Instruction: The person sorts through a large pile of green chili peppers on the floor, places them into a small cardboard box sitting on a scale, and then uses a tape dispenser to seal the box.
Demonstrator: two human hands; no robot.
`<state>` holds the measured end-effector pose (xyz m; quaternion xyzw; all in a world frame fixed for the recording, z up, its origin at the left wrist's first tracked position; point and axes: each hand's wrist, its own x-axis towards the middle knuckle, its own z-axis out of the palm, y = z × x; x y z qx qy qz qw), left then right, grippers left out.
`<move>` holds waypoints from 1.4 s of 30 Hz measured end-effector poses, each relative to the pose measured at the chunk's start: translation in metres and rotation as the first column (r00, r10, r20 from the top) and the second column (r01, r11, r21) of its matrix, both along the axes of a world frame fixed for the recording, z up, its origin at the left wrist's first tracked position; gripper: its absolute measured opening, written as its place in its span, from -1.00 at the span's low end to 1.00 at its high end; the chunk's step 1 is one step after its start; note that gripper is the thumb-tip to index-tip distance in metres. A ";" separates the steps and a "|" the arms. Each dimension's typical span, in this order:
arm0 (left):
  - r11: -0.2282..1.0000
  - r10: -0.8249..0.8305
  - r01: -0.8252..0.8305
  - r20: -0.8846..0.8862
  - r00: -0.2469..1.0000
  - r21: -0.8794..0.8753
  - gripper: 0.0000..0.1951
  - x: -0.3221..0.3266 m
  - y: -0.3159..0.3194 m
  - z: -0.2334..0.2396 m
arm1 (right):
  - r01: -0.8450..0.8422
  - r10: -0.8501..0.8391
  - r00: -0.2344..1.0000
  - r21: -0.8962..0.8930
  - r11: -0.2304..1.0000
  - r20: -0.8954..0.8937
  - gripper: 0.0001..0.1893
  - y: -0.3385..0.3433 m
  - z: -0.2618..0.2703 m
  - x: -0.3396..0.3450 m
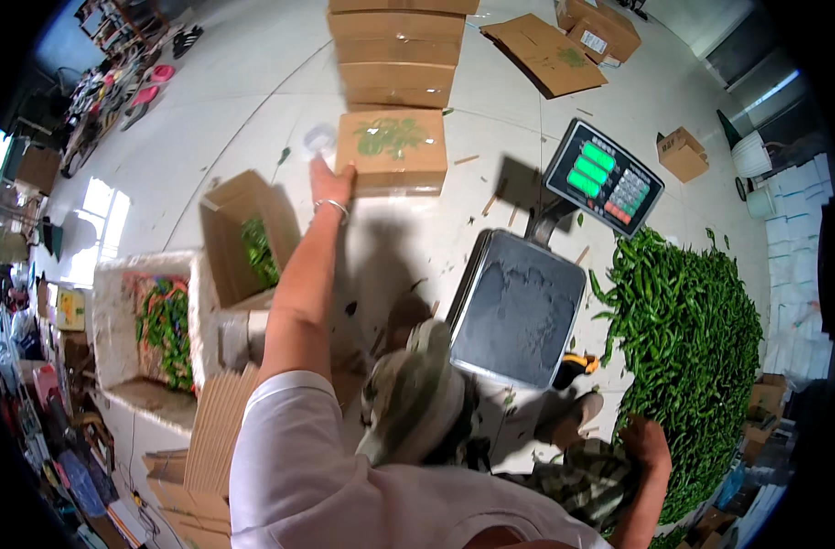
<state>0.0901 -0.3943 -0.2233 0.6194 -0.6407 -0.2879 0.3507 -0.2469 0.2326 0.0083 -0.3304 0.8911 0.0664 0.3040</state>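
Observation:
My left hand (331, 182), with a bracelet at the wrist, reaches to the near left corner of a taped cardboard box (393, 147) printed with green leaves. Its fingertips are at a roll of clear tape (320, 139) on the floor; whether they grip it cannot be told. Beside my knee, at the edge of a large heap of green chili peppers (688, 343), is my right hand (644, 439); its fingers are blurred. A digital scale with a bare dark platform (520, 312) and a lit display (592, 168) stands between me and the heap.
Behind the printed box rises a stack of cardboard boxes (400, 55). At left are an open carton (235, 233) with some peppers, a foam box (146, 257) holding peppers, and folded cardboard (218, 432). A yellow-and-black tool (578, 367) lies beside the scale. Flattened cardboard (544, 55) lies farther off.

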 end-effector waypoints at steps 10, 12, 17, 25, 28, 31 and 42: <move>0.959 -0.196 0.246 -0.293 0.936 0.142 -0.39 -0.051 -0.061 -0.070 | 0.107 -0.119 0.978 0.080 0.991 0.174 -0.58 -0.078 -0.051 -0.048; 0.987 -0.109 0.116 0.068 0.992 -0.109 -0.41 -0.066 -0.015 -0.071 | 0.139 -0.151 0.973 0.075 0.987 0.176 -0.57 -0.100 -0.056 -0.058; 0.817 -0.388 0.499 -0.363 0.847 0.289 -0.51 -0.075 0.012 -0.069 | 0.090 -0.098 0.990 0.079 0.993 0.104 -0.58 -0.135 -0.065 -0.077; 0.932 -0.356 0.291 0.387 0.851 0.217 -0.52 -0.076 -0.154 -0.168 | 0.098 -0.113 0.985 0.117 0.988 0.133 -0.62 -0.139 -0.067 -0.074; 0.888 -0.425 0.260 0.465 0.777 0.379 -0.46 -0.103 -0.173 -0.170 | 0.253 -0.265 0.961 0.140 0.957 0.073 -0.62 -0.114 -0.067 -0.069; 0.850 -0.474 0.194 0.552 0.686 0.489 -0.36 -0.109 -0.196 -0.183 | 0.230 -0.246 0.966 0.177 0.957 0.077 -0.60 -0.104 -0.069 -0.072; 0.829 -0.425 -0.030 0.665 0.614 0.558 -0.40 -0.136 -0.193 -0.155 | 0.246 -0.252 0.965 0.086 0.965 0.071 -0.57 -0.124 -0.068 -0.056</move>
